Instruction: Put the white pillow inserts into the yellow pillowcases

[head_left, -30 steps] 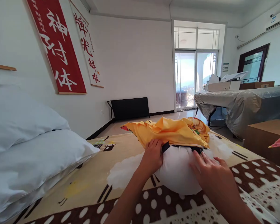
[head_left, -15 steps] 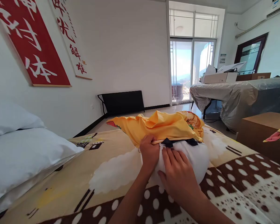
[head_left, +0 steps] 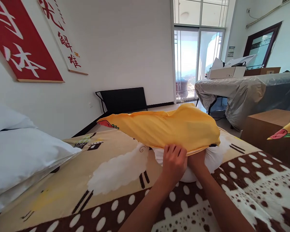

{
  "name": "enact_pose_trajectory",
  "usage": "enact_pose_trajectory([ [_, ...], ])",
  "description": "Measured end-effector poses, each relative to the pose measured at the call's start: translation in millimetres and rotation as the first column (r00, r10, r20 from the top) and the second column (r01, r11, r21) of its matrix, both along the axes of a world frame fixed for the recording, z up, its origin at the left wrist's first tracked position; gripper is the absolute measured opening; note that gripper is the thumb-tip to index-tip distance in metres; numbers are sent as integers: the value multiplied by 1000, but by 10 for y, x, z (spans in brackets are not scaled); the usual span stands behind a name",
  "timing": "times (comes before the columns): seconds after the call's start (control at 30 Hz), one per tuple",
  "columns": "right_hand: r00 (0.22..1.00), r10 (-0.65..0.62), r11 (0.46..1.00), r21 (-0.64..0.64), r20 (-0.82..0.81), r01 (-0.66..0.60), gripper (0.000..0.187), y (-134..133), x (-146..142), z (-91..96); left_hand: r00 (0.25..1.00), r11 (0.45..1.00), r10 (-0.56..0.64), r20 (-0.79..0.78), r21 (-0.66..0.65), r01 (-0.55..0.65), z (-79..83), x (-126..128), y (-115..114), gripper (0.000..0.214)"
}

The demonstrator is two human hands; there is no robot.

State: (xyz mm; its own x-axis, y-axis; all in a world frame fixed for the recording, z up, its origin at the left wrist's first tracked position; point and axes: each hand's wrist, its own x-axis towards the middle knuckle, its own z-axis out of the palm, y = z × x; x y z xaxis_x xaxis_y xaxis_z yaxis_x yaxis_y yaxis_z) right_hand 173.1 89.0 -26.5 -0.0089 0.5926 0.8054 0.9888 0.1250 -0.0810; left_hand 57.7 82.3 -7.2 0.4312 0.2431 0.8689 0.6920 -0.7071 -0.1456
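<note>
A white pillow (head_left: 214,158) lies on the patterned blanket (head_left: 111,180) with a yellow pillowcase (head_left: 174,129) drawn over most of it. My left hand (head_left: 174,161) is closed on the near hem of the pillowcase, fingers curled over the yellow edge. My right hand (head_left: 198,162) reaches under that hem against the pillow; its fingers are hidden inside the pillowcase.
Two white pillows (head_left: 19,154) are stacked at the left by the wall. A brown box (head_left: 265,132) stands beside the bed at right, with a plastic-covered table (head_left: 246,93) behind it. A black rack (head_left: 122,100) leans against the far wall near the glass doors.
The yellow pillowcase has been pulled toward me over the pillow, hiding the black zipper edge. My right hand moved from on top of the pillow to under the hem.
</note>
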Motion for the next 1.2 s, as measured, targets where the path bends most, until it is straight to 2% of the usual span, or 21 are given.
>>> enact_pose_trajectory([
  [0.13, 997, -24, 994, 107, -74, 32, 33, 42, 104, -12, 993, 998, -46, -107, -48, 41, 170, -44, 109, 7],
  [0.23, 987, -42, 988, 142, -152, 64, 39, 75, 143, 28, 994, 997, -4, -107, -83, -5, 281, -236, 263, 25],
  [0.3, 981, -62, 986, 143, -185, 89, 41, 79, 171, 71, 996, 993, 41, -75, -107, -49, 317, -341, 370, 28],
  [0.4, 983, -84, 993, 66, -163, 96, 41, 13, 167, 157, 996, 988, 45, -72, -142, -54, 330, -367, 502, 27],
  [0.57, 983, -148, 980, -149, -108, 131, 37, -287, -56, 276, 996, 983, 75, -46, -162, -82, 351, -174, 659, 20],
  [0.7, 983, -176, 958, -240, -59, 157, 60, -489, -269, 256, 998, 983, 58, -12, -174, -60, 391, -32, 768, 18],
  [0.8, 988, -147, 949, -286, -39, 130, 66, -509, -324, 213, 999, 981, 40, 23, -190, -35, 395, 47, 832, 16],
  [0.93, 984, -174, 940, -305, -40, 154, 79, -358, -312, 151, 992, 980, 37, 121, -197, -13, 334, 123, 868, 18],
  [1.03, 981, -184, 950, -268, -60, 162, 89, -205, -305, 89, 973, 981, 39, 228, -192, 6, 292, 156, 838, 24],
  [1.1, 983, -168, 965, -217, -74, 149, 85, -133, -300, 61, 959, 982, 19, 281, -185, 35, 304, 174, 772, 27],
  [1.2, 986, -129, 987, -112, -107, 117, 69, -94, -279, 59, 956, 979, -63, 285, -167, 114, 394, 210, 580, 28],
])
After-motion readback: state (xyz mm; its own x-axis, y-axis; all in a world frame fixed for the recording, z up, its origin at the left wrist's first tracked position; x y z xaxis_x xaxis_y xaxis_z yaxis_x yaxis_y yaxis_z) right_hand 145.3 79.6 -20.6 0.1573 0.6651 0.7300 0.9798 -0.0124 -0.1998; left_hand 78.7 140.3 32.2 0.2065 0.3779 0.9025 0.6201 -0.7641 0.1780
